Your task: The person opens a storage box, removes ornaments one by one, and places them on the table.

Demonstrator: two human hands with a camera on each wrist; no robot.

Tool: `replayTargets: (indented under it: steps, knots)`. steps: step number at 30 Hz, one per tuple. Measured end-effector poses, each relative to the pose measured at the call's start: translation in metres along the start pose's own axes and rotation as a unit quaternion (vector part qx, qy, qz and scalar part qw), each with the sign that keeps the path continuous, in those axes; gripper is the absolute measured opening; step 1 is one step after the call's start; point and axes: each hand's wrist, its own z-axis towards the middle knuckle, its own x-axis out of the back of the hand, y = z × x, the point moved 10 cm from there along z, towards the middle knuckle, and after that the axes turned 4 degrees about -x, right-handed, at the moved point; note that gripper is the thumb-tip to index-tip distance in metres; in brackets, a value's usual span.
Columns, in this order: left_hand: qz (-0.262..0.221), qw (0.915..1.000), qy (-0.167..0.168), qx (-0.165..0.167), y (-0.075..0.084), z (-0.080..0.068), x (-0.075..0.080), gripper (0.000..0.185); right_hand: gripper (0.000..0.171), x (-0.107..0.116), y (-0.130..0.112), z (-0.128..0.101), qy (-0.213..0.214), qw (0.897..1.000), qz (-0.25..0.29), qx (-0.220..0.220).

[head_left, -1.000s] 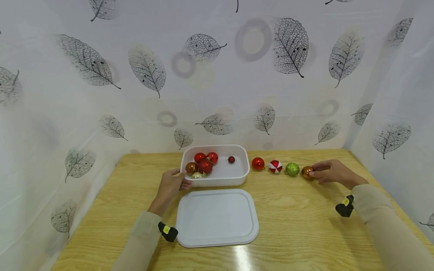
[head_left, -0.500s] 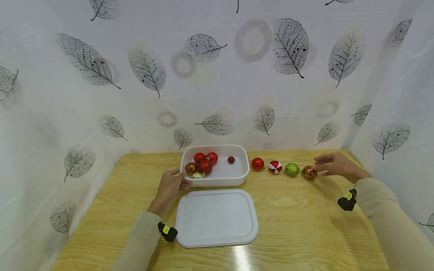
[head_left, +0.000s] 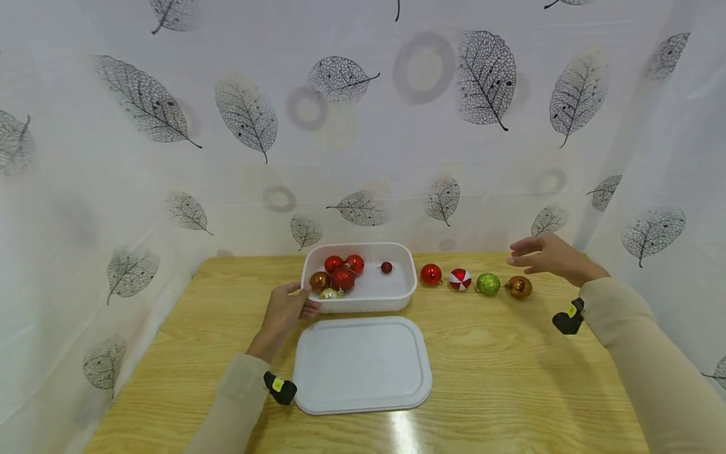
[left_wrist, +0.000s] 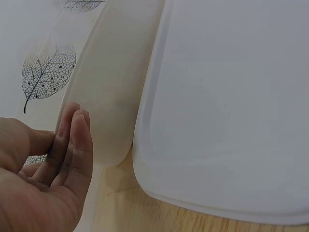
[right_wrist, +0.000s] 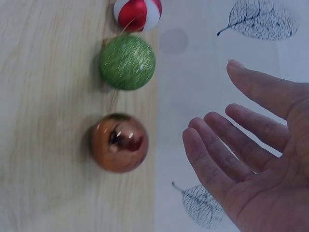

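At its near left corner, the white plastic container is pinched by my left hand, thumb at the rim and fingers on the outer wall. Inside are several red baubles, a copper one and a pale gold one. My right hand is in the air with its fingers extended and holds nothing. Below it, a copper bauble lies on the table, apart from the fingers. That bauble ends a row with a green glitter bauble, a red-and-white one and a red one.
A white lid lies flat on the wooden table, just in front of the container. Behind the table hangs a white curtain with a leaf print, which also runs along both sides.
My right hand has let go of the copper bauble at the row's right end, then risen away from it. The left hand stays at the container's corner.
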Motion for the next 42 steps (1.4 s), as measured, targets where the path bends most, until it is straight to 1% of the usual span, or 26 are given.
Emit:
replayTargets:
  steps: [5,10,15,21,24,31,38,42]
  knots:
    - [0.002,1.0000,0.000,0.000,0.000,0.000,0.001,0.043,0.062,-0.010,-0.028,0.009,-0.009,1.000,-0.009,0.018]
    - [0.001,1.0000,-0.001,0.002,-0.001,0.001,0.001,0.043,0.054,-0.025,-0.057,0.018,-0.017,0.999,0.004,0.036]
    - [0.000,1.0000,0.002,0.007,-0.001,0.001,0.001,0.044,0.045,-0.044,-0.082,0.031,-0.029,0.998,0.009,0.056]
    - [-0.004,0.9999,0.003,0.009,-0.001,0.000,0.001,0.044,0.043,-0.070,-0.108,0.046,-0.045,0.996,0.010,0.080]
    - [-0.004,1.0000,0.000,0.006,0.000,-0.001,0.001,0.044,0.042,-0.084,-0.117,0.052,-0.052,0.995,0.010,0.085]
    - [-0.004,1.0000,-0.005,0.000,-0.001,0.000,0.000,0.043,0.033,-0.113,-0.135,0.068,-0.045,0.994,-0.004,0.104]
    - [-0.006,1.0000,-0.003,0.001,-0.001,0.000,0.000,0.043,0.035,-0.143,-0.151,0.077,-0.067,0.992,0.043,0.095]
    - [-0.007,1.0000,-0.005,0.001,-0.001,0.000,0.000,0.043,0.032,-0.156,-0.160,0.082,-0.071,0.991,0.025,0.109]
